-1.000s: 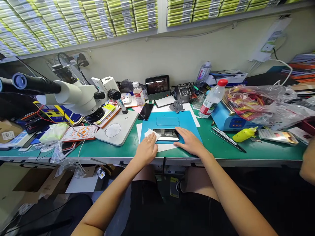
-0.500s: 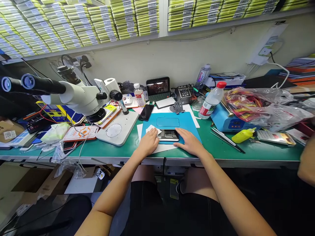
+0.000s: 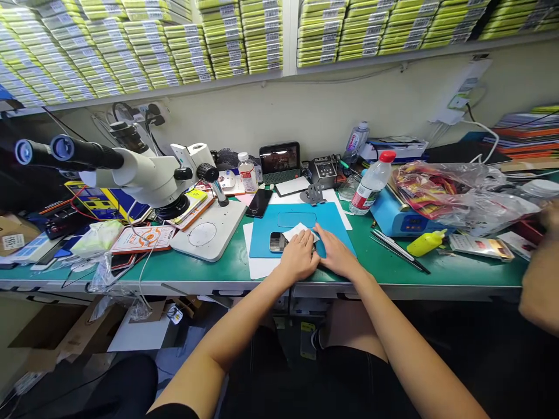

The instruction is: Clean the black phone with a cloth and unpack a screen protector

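Note:
A smartphone (image 3: 276, 242) lies flat on a blue mat (image 3: 259, 228), its dark, shiny face up; its left end shows and the rest is under my hands. My left hand (image 3: 300, 255) presses a folded white wipe (image 3: 299, 230) onto the phone's right half, fingers held together over it. At the phone's right end, my right hand (image 3: 337, 254) steadies the edge, thumb and fingers around it; the exact contact is partly hidden by the left hand.
To the left stands a microscope (image 3: 144, 177) on a pale base (image 3: 227, 233). Behind the mat are a black phone (image 3: 259, 203) and a small screen (image 3: 280, 157). Tweezers (image 3: 399, 251), a yellow bottle (image 3: 425, 243) and a red-capped bottle (image 3: 371, 183) are on the right. Another person's arm (image 3: 541, 273) is at far right.
My left hand has slid the wipe rightward along the phone, from its left end to its right, uncovering the left end. My right hand stays by the right end. The view has shifted slightly.

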`<state>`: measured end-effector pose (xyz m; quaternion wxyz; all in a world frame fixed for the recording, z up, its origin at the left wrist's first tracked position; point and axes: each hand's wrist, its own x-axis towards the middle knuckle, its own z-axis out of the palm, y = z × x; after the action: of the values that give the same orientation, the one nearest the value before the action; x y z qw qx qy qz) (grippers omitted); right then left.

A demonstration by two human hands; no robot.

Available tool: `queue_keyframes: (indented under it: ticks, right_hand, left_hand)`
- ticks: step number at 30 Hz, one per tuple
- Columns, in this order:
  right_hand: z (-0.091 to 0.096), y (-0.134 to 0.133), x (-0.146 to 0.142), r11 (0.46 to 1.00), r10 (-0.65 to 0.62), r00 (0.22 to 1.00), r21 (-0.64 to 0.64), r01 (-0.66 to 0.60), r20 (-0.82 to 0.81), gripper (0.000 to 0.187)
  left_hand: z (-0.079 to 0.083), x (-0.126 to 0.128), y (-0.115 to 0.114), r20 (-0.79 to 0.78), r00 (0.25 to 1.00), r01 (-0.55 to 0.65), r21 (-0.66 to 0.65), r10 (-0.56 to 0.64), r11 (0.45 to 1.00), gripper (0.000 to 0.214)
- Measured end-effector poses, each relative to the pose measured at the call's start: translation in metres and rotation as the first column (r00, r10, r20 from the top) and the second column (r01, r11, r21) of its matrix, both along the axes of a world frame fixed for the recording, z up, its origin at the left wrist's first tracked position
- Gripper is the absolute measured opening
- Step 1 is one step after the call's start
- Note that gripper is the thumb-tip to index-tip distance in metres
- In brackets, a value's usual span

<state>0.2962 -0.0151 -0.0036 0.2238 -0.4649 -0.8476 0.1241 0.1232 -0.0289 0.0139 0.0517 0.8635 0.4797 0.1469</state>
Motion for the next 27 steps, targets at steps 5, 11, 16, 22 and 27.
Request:
queue_keyframes:
  ticks: [5, 11, 16, 22, 27]
  right_hand:
    - [0.003, 0.000, 0.001, 0.999, 0.024, 0.999, -0.026, -0.023, 0.030, 0.101]
    - [0.006, -0.002, 0.000, 0.999, 0.029, 0.999, -0.041, -0.027, 0.045, 0.111]
    - [0.011, -0.003, -0.001, 0.999, 0.000, 0.998, -0.049, 0.003, 0.056, 0.105]
    - [0.015, -0.005, -0.002, 0.997, -0.018, 0.997, -0.069, 0.023, 0.070, 0.102]
    - [0.013, -0.004, -0.002, 0.998, -0.015, 0.998, -0.059, 0.019, 0.066, 0.101]
  left_hand:
    - [-0.001, -0.015, -0.024, 0.034, 0.998, 0.047, 0.015, -0.048, 0.999, 0.059]
    - [-0.002, -0.028, -0.044, 0.041, 0.994, 0.099, 0.013, -0.099, 0.995, 0.058]
    - [-0.004, -0.068, -0.045, 0.016, 1.000, -0.021, 0.025, 0.020, 0.999, 0.054]
    - [-0.006, -0.099, -0.038, -0.072, 0.984, -0.160, 0.031, 0.162, 0.987, 0.054]
    - [-0.005, -0.084, -0.014, -0.037, 0.980, -0.194, 0.036, 0.195, 0.980, 0.051]
